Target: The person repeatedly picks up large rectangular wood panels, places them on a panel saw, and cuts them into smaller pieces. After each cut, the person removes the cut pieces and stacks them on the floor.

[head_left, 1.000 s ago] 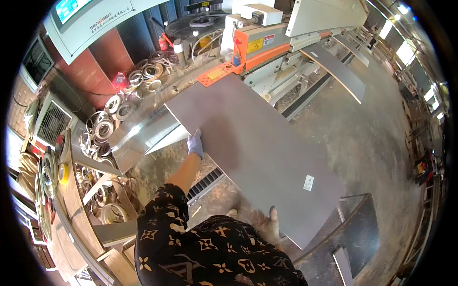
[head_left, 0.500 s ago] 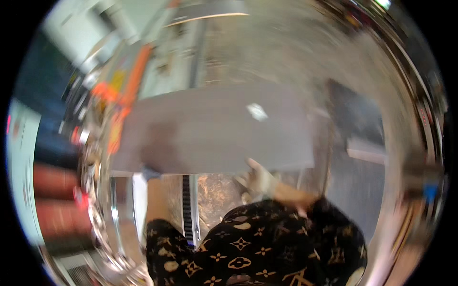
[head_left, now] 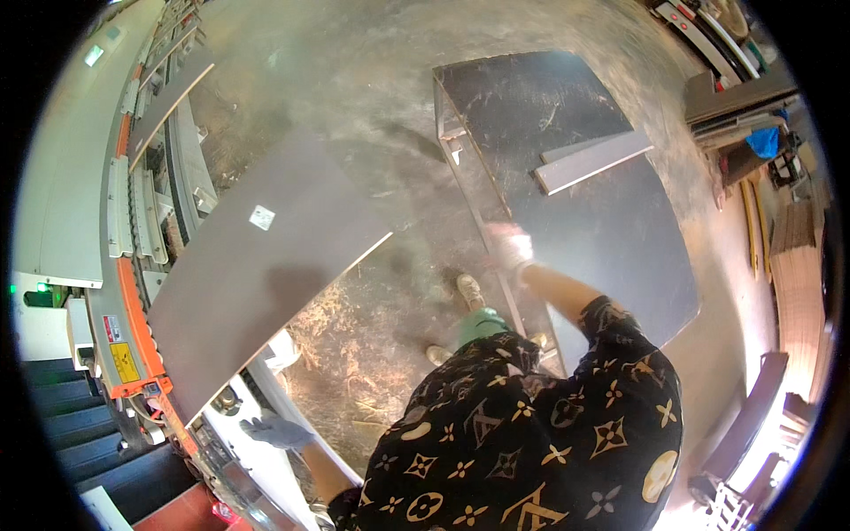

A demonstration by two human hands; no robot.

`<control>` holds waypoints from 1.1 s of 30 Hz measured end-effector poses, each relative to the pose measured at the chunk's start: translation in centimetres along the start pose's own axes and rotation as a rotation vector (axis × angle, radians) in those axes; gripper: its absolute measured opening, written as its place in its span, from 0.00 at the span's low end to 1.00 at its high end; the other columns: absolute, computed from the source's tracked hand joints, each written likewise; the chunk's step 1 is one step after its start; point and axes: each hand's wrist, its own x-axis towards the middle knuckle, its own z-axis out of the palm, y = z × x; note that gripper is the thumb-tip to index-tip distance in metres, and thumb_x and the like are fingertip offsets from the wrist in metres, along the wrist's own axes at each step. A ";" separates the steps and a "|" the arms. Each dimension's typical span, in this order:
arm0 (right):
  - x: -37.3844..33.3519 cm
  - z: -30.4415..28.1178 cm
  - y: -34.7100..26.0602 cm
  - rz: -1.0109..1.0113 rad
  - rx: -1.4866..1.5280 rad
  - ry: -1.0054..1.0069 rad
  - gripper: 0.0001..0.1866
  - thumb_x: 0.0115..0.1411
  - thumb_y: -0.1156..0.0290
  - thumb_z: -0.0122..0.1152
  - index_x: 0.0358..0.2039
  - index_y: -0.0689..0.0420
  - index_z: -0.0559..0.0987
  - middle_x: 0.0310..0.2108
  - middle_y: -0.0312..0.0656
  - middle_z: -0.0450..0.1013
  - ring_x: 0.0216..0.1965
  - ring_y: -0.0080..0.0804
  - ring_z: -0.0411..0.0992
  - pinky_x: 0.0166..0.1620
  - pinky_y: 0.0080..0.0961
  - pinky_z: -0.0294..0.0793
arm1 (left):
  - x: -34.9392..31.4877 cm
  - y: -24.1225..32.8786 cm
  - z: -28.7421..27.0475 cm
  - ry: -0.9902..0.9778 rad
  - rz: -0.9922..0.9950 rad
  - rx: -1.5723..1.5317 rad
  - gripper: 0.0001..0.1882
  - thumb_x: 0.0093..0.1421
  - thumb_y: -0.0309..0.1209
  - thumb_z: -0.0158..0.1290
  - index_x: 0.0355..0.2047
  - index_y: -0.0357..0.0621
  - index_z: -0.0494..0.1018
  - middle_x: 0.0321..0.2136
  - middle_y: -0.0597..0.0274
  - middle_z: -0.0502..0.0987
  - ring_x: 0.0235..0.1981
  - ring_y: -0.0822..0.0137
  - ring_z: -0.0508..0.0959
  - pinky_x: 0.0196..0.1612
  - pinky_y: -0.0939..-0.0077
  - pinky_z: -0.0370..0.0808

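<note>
A large grey-brown board [head_left: 292,212] with a small white label [head_left: 261,218] lies at the left, over the orange-edged machine [head_left: 142,327]. My left hand [head_left: 279,432], in a grey glove, is just below the board's near corner, apart from it. Its fingers are stretched out with nothing in them. At the long left edge of a dark-topped table [head_left: 602,230] is my right hand [head_left: 511,248], in a pale glove. Motion smears its fingers, so I cannot tell whether it touches the edge.
Two narrow grey strips [head_left: 593,162] lie on the dark table. Another board [head_left: 168,111] rests farther along the machine. Stacked panels [head_left: 797,292] and a blue item [head_left: 762,142] stand at the right. Sawdust [head_left: 341,354] covers the floor between machine and table.
My view has swung right, bringing the dark table into the middle. Both hands have come away from the board's near edge, the right one moving over to the table.
</note>
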 end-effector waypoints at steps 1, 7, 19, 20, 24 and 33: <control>1.9 -2.7 2.4 0.148 -0.222 -0.068 0.35 0.37 0.62 0.72 0.49 0.48 0.70 0.47 0.45 0.70 0.49 0.43 0.67 0.47 0.40 0.69 | -3.8 5.0 0.7 -0.005 -0.029 -0.138 0.26 0.63 0.28 0.42 0.60 0.36 0.50 0.56 0.45 0.60 0.57 0.54 0.63 0.59 0.61 0.63; 12.0 -7.2 17.6 0.258 -0.842 -0.105 0.34 0.52 0.56 0.58 0.59 0.45 0.58 0.62 0.44 0.53 0.62 0.44 0.52 0.59 0.46 0.54 | -13.5 0.7 6.5 -0.529 -0.216 -0.052 0.27 0.59 0.27 0.47 0.58 0.35 0.55 0.54 0.47 0.62 0.54 0.57 0.64 0.56 0.68 0.63; 13.3 -9.7 4.3 -0.328 -0.492 -0.476 0.45 0.32 0.46 0.72 0.51 0.50 0.68 0.43 0.46 0.71 0.48 0.36 0.68 0.58 0.41 0.53 | -20.1 15.6 17.5 -1.222 -0.501 -0.623 0.26 0.56 0.31 0.52 0.55 0.42 0.61 0.50 0.59 0.67 0.48 0.67 0.68 0.48 0.73 0.69; 11.4 -13.0 -1.9 -0.458 -0.375 -0.469 0.47 0.33 0.45 0.71 0.55 0.49 0.65 0.43 0.46 0.71 0.47 0.38 0.67 0.59 0.41 0.52 | -20.6 20.0 17.0 -1.376 -0.687 -0.697 0.28 0.55 0.33 0.53 0.56 0.42 0.60 0.52 0.58 0.65 0.51 0.65 0.66 0.49 0.72 0.68; 6.3 -8.9 -10.9 -0.794 -0.012 -0.221 0.50 0.32 0.46 0.70 0.56 0.53 0.61 0.44 0.48 0.69 0.48 0.43 0.66 0.61 0.39 0.52 | -23.7 26.0 17.3 -1.270 -0.666 -0.818 0.25 0.58 0.36 0.53 0.53 0.39 0.63 0.46 0.57 0.70 0.46 0.68 0.70 0.45 0.72 0.71; 9.0 -3.9 -13.0 -1.137 0.089 -0.310 0.44 0.32 0.61 0.72 0.52 0.59 0.65 0.46 0.52 0.66 0.44 0.52 0.65 0.44 0.44 0.65 | -4.4 15.1 10.7 -0.381 -0.884 -1.023 0.27 0.55 0.52 0.53 0.46 0.45 0.70 0.35 0.63 0.77 0.34 0.67 0.78 0.35 0.67 0.77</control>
